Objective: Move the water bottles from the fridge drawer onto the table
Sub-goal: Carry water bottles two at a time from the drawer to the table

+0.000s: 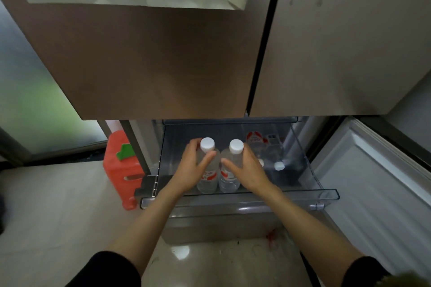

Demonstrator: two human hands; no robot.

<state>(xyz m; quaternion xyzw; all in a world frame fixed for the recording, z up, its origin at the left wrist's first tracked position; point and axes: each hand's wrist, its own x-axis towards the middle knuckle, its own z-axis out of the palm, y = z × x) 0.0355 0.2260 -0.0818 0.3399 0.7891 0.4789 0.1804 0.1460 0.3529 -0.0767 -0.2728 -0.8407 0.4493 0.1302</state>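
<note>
The fingers (194, 147) of the left hand (191, 168) are curled round the left water bottle (208, 179), thumb across its front just under the white cap and the other fingers wrapped behind its left side. The right hand (247, 168) grips the right water bottle (229, 177) in the same way, thumb on the front, fingers round its right side. Both bottles stand upright, shoulder to shoulder and touching, near the front edge of the fridge drawer (238, 196), a little left of its middle. Whether their bases rest on the drawer floor or are lifted off it cannot be told.

Counted: two bottles in the hands, and at least two more in the right half of the drawer. One is a lying bottle (274, 161) with its white cap pointing forward; another red-labelled bottle (255, 141) lies against the back wall. A further cap shows beside the right hand, too hidden to be sure of.

The drawer is clear plastic and pulled out, its front rim running below both wrists. Its left half, beside the left hand, has open floor. Above hang two closed fridge doors (149, 58), their lower edge overhanging the back of the drawer. An open lower door (373, 182) stands to the right. Left of the drawer, on the pale floor (58, 205), stands a red stool (121, 165), close to the drawer's left front corner.
</note>
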